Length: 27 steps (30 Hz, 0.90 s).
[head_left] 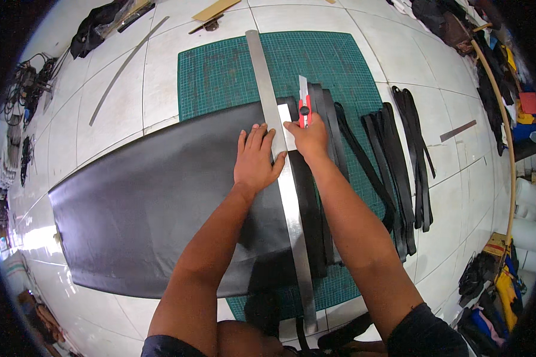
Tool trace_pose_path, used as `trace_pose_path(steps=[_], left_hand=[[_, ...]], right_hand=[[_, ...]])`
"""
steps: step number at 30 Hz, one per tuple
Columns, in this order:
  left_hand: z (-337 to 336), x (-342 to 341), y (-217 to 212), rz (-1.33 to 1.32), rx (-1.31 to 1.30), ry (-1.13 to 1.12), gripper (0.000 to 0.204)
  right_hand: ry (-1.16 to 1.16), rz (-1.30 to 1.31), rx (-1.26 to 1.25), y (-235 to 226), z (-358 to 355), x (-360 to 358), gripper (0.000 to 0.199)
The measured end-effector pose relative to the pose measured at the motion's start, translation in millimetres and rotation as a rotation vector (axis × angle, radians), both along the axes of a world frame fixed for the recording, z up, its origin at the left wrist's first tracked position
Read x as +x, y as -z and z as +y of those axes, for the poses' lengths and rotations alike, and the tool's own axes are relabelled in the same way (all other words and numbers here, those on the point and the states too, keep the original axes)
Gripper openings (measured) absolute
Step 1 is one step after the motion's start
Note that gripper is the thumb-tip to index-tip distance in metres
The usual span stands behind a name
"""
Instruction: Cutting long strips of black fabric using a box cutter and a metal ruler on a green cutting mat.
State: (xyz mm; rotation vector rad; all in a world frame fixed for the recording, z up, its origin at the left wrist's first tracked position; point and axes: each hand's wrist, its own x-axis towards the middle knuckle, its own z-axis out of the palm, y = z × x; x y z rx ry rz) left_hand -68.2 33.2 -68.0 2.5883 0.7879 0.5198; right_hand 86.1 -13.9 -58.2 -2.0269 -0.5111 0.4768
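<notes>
A wide sheet of smooth black material [161, 190], which looks like leather or vinyl, lies partly over a green cutting mat [220, 74]. A long metal ruler [289, 208] crosses the sheet near its right end. My left hand [255, 159] lies flat with fingers spread on the sheet, at the ruler's left edge, its thumb over the ruler. My right hand [311, 141] is closed on a red utility knife [304, 101], whose blade points away from me. Its thumb and fingertips touch a small white rectangular piece [284, 112] lying against the ruler's right edge.
Long black strips [387, 172] lie on the mat's right side, with another bundle [415, 149] on the white tiled floor [125, 107]. A thin metal strip [125, 71] lies at far left, a short one [458, 130] at right. Piled materials [527, 110] line the right edge.
</notes>
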Motion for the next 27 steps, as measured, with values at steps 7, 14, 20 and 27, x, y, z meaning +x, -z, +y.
trace_pose_path(steps=[7,14,20,27], left_hand=[[0,-1,-2,0.010,0.010,0.003,0.058],[-2,2,-2,0.005,-0.005,0.003,0.058],[-1,1,-1,0.006,-0.001,0.001,0.058],[-6,4,-7,0.004,-0.002,0.004,0.058]], right_hand=[[-0.013,0.023,-0.042,-7,-3,0,0.036],[-0.007,-0.050,-0.067,3,-3,3,0.038],[-0.040,-0.047,-0.100,-9,-3,-1,0.042],[-0.007,-0.146,-0.296,-32,1,-10,0.051]])
